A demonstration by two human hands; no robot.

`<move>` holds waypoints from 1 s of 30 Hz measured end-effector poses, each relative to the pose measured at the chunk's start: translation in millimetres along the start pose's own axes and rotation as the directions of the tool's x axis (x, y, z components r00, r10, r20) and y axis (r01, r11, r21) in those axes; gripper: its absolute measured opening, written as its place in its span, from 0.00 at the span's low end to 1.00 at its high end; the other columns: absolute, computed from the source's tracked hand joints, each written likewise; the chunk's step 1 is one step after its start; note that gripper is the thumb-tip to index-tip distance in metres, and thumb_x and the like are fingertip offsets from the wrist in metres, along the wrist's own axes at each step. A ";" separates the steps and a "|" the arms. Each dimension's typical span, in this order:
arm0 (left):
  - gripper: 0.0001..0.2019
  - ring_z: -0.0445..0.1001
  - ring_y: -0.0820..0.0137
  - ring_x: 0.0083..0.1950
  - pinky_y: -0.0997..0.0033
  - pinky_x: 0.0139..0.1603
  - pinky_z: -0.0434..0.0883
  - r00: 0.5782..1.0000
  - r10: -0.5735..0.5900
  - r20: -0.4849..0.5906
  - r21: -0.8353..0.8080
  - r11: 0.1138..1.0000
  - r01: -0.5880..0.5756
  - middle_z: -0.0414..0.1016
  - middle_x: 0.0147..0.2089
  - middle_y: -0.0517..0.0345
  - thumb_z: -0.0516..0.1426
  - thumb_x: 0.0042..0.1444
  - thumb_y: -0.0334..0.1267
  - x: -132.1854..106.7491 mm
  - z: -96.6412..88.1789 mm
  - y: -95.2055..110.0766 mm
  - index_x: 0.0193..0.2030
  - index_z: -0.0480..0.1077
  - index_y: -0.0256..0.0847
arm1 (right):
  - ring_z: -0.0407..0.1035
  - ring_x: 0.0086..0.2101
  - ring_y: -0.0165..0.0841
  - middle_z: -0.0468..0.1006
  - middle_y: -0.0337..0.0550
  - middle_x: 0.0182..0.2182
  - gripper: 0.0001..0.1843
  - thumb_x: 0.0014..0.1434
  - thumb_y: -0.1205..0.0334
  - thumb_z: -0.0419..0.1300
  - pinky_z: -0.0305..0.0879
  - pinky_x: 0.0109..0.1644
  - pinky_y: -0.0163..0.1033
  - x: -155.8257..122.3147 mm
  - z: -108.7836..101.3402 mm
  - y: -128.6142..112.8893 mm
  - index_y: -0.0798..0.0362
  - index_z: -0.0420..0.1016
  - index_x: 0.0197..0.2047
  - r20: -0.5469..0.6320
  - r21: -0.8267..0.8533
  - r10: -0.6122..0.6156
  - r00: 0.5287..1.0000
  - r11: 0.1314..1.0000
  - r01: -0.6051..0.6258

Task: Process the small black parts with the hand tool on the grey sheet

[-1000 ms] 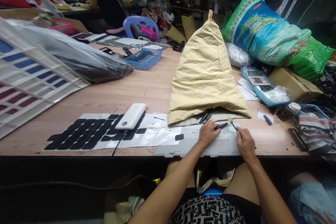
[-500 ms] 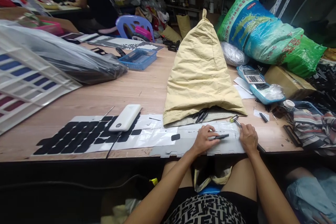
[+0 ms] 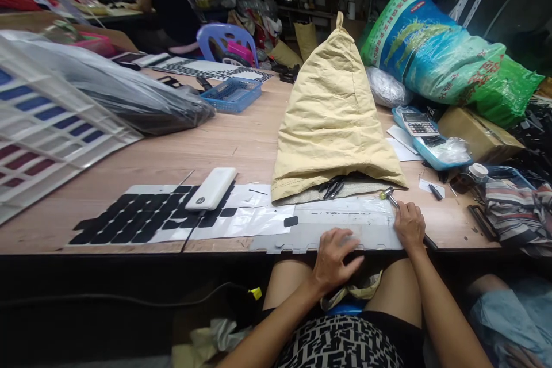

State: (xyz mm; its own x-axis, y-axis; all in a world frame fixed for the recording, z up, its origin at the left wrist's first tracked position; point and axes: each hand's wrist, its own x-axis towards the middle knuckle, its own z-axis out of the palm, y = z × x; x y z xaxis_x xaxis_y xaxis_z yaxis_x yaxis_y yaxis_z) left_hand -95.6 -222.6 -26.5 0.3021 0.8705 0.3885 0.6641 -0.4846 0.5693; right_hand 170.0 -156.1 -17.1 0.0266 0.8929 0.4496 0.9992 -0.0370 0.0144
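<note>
My left hand point(image 3: 335, 259) is over the table's front edge with its fingers apart, and I see nothing in it. Just below it, a beige bag point(image 3: 366, 290) lies open between my thighs. My right hand point(image 3: 409, 226) is wrapped round the handle of a small hammer point(image 3: 392, 198), whose yellow-tipped head points away to the left. Beneath both hands lies a grey-white sheet point(image 3: 310, 236) along the edge. Several slim black pieces point(image 3: 333, 187) poke out of the mouth of a large yellow cloth bag point(image 3: 332, 121) just beyond.
Left of the sheet, a white power bank point(image 3: 211, 188) with a cable sits on rows of black stickers point(image 3: 133, 218). A blue basket point(image 3: 235, 95) and a white crate point(image 3: 52, 126) stand farther left. To the right are a calculator point(image 3: 418, 125), a carton point(image 3: 478, 132) and a striped cloth point(image 3: 513, 207).
My left hand has let go of the slim black piece and moved down toward me, past the table edge. The right hand still grips the hammer in the same place.
</note>
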 end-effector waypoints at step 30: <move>0.08 0.66 0.61 0.50 0.60 0.54 0.64 0.947 -0.321 0.023 -0.026 0.947 0.321 0.74 0.43 0.56 0.65 0.55 0.41 101.4 24.1 -42.5 0.42 0.81 0.46 | 0.63 0.40 0.38 0.73 0.48 0.38 0.17 0.65 0.65 0.52 0.57 0.42 0.41 1.1 -2.2 2.1 0.52 0.77 0.53 0.071 0.177 0.069 0.995 0.981 -0.080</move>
State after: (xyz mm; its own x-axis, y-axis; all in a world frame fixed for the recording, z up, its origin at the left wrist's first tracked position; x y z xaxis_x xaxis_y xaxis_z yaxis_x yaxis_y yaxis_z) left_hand -76.7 -111.6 -28.7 0.0888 0.9816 0.1689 0.7082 -0.1815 0.6823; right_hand 172.0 -156.1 -14.7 0.0973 0.9180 0.3846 0.9833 -0.0289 -0.1797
